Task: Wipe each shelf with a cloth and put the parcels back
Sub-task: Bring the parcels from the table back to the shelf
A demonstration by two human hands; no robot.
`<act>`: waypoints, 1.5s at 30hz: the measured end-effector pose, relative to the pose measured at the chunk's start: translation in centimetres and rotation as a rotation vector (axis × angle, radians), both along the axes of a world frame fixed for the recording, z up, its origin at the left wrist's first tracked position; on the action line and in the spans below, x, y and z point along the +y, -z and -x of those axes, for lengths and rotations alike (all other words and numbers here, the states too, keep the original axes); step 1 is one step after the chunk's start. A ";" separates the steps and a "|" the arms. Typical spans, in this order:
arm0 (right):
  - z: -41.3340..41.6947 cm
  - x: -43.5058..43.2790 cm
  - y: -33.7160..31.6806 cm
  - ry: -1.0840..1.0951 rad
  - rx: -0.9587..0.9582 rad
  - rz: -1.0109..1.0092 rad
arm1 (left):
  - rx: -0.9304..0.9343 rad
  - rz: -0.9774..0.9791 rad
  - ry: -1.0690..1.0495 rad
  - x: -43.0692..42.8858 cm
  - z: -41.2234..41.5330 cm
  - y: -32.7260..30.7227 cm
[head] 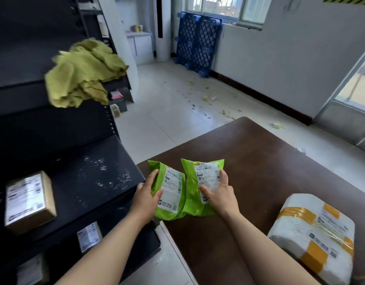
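- My left hand [145,194] has its fingers curled round the edge of one green mailer bag [173,194]. My right hand [218,192] pinches a second green mailer [206,173] between thumb and fingers. Both bags stand side by side at the near corner of the brown table [259,161], touching or nearly touching.
- The yellow-green cloth [83,73] lies bunched on an upper shelf of the black rack, in neither hand, so I judge that I am on the putting-back part.
- The middle shelf [91,175] just beside the table holds one labelled cardboard box [29,200] at its far left. The rest is bare, with white specks; I cannot tell whether they are dust or scuffed paint.
- The shelf below holds another labelled box [89,236], and I can't make out what lies lower.
- Left to do, by my reckoning: shelve these two mailers and the white foam-wrapped parcel [313,237] with yellow tape, at the table's right end.
- The table top is dark, smooth and slightly glossy.
- Beyond it, the pale tiled floor [167,120] is littered with small scraps.
- Two blue plastic pallets [198,42] lean on the wall under a window, beside a tall white air conditioner [163,27].
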State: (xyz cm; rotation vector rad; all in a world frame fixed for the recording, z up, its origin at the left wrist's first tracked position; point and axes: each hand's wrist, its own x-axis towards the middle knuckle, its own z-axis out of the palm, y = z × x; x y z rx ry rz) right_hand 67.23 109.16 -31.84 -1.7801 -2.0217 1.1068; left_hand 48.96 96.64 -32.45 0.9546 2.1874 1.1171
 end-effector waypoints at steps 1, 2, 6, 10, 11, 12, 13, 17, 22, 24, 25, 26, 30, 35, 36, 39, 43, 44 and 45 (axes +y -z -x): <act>0.4 -0.7 -0.5 -0.016 0.004 -0.012 | 0.009 -0.012 -0.013 -0.9 0.3 -0.6; 0.8 -1.3 -1.0 -0.028 0.010 -0.027 | 0.016 -0.027 -0.026 -1.7 0.7 -1.0; 1.9 -4.2 -3.0 -0.079 0.027 -0.071 | 0.045 -0.088 -0.082 -5.4 2.1 -3.0; 2.9 -8.0 -4.8 -0.119 0.042 -0.098 | 0.082 -0.113 -0.106 -9.6 2.7 -4.7; 3.2 -8.8 -5.0 -0.122 0.044 -0.103 | 0.080 -0.110 -0.115 -10.3 2.7 -4.9; 3.4 -10.0 -5.4 -0.133 0.049 -0.104 | 0.075 -0.112 -0.128 -11.7 2.8 -5.3; 3.7 -11.9 -6.0 -0.146 0.051 -0.103 | 0.071 -0.121 -0.144 -13.7 2.9 -5.8; 4.8 -16.8 -7.1 -0.195 0.077 -0.119 | 0.073 -0.147 -0.181 -19.6 3.3 -6.6; 6.4 -21.9 -7.8 -0.266 0.085 -0.131 | 0.098 -0.127 -0.241 -26.0 3.7 -7.9; 7.3 -23.9 -8.1 -0.317 0.088 -0.132 | 0.105 -0.116 -0.286 -28.7 3.9 -8.2; 7.8 -24.8 -8.3 -0.341 0.090 -0.134 | 0.108 -0.114 -0.308 -29.9 4.0 -8.3; 8.3 -25.6 -8.4 -0.370 0.094 -0.135 | 0.111 -0.111 -0.332 -31.1 4.2 -8.4; 10.7 -28.7 -9.0 -0.488 0.112 -0.143 | 0.105 -0.130 -0.434 -35.6 4.7 -8.6; 13.2 -31.9 -9.9 -0.633 0.122 -0.155 | 0.111 -0.153 -0.567 -40.4 4.6 -9.1; 13.7 -32.5 -10.0 -0.661 0.128 -0.152 | 0.110 -0.157 -0.596 -41.4 4.5 -9.1; 14.9 -34.8 -10.4 -0.762 0.150 -0.141 | 0.103 -0.154 -0.690 -44.5 3.8 -9.4; 16.3 -38.3 -10.4 -0.912 0.161 -0.128 | 0.129 -0.123 -0.831 -48.8 2.2 -9.5; 16.5 -39.2 -10.2 -0.942 0.168 -0.124 | 0.130 -0.123 -0.860 -49.8 1.8 -9.5; 16.7 -40.2 -10.1 -0.973 0.176 -0.123 | 0.130 -0.118 -0.891 -51.0 1.3 -9.5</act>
